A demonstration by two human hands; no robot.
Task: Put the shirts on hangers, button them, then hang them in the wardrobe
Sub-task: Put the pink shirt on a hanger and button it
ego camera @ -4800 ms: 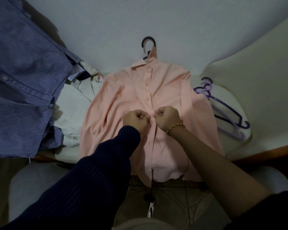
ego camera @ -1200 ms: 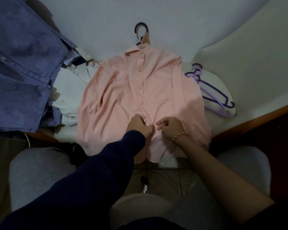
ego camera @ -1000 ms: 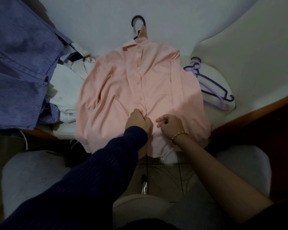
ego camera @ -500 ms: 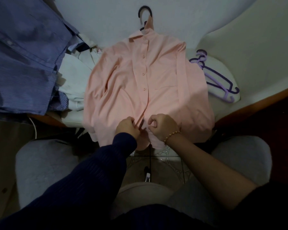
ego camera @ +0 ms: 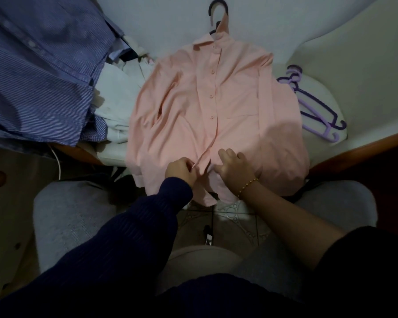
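Pink shirt (ego camera: 216,106): lies face up on the bed (ego camera: 331,97) in the centre of the frame, already on its dark hanger (ego camera: 217,9), whose hook shows at the top; four buttons down the placket look fastened.
Left hand (ego camera: 182,168): fingers pinch the placket edge near the hem.
Right hand (ego camera: 236,167): fingers bent on the cloth just beside the placket; I cannot tell if they grip it.
Change: both hands have dropped from mid-placket towards the hem; the right hand was tightly fisted half a second ago and now looks looser.
Meaning: I judge one of the last buttons is in hand; hanging comes next.
Waiting: blue striped shirt (ego camera: 39,65) at upper left; purple hangers (ego camera: 315,109) at right.
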